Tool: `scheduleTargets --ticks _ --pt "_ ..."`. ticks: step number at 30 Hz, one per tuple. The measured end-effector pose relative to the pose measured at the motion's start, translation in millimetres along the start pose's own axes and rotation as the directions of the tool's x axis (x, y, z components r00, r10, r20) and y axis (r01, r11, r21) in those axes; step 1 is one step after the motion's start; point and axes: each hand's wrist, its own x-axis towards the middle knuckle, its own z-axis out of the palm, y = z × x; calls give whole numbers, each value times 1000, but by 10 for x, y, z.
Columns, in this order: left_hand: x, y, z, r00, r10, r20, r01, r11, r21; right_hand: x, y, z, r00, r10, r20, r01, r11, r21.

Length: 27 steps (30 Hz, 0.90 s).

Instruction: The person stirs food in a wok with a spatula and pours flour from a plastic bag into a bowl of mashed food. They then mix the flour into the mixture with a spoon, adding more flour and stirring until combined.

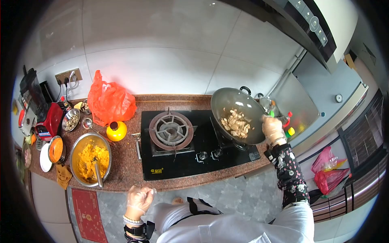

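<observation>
A dark wok (221,106) with browned food pieces (237,122) inside stands on the right burner of the black stove (178,167). My right hand (272,128), in a clear glove, is closed at the wok's right rim; what its fingers hold there is too small to make out. My left hand (139,199), also gloved, hangs in front of the counter edge with its fingers curled together and no object visible in it. Nearest to it on the counter is a steel bowl (77,148) of yellow food (91,158) with a spoon (97,172) leaning in it.
The left burner (171,130) carries no pan. Left of the stove are an orange-red plastic bag (109,101), a yellow container (116,131), a small bowl (56,150) and a red blender (50,121). Bottles (289,132) stand behind my right hand. A range hood (302,32) hangs at upper right.
</observation>
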Motion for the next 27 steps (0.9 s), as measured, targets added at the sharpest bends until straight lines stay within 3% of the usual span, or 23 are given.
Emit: scheduleTargets --ticks 3,6,7,12,17,20,25,27 --pt "55 72 2 1000 -3 -10 3 1000 -24 -45 -101 106 999 -16 50 16 1000 -7" --pt "75 36 -45 999 -10 40 9 1000 6 -98 -7 39 993 106 45 -112 980 165" --pt "73 19 -40 998 -13 59 12 1000 20 -143 20 9 993 11 -117 -7 1000 31" --pt "7 -12 -4 998 -50 22 49 997 63 -196 -30 23 998 -50 -35 50 999 14" --pt "-44 -4 9 996 -83 43 82 996 29 -234 54 -53 999 -4 47 3 1000 12" --pt "-86 -11 -9 992 -114 54 112 993 30 -190 -18 -193 999 44 24 -43 999 -25" --pt "-123 -40 -7 998 -60 -22 61 996 65 -118 -93 -62 999 -34 -9 33 999 -39" --pt "-145 -67 -25 992 -125 14 124 991 48 -77 -52 -161 999 -32 -42 31 999 -28"
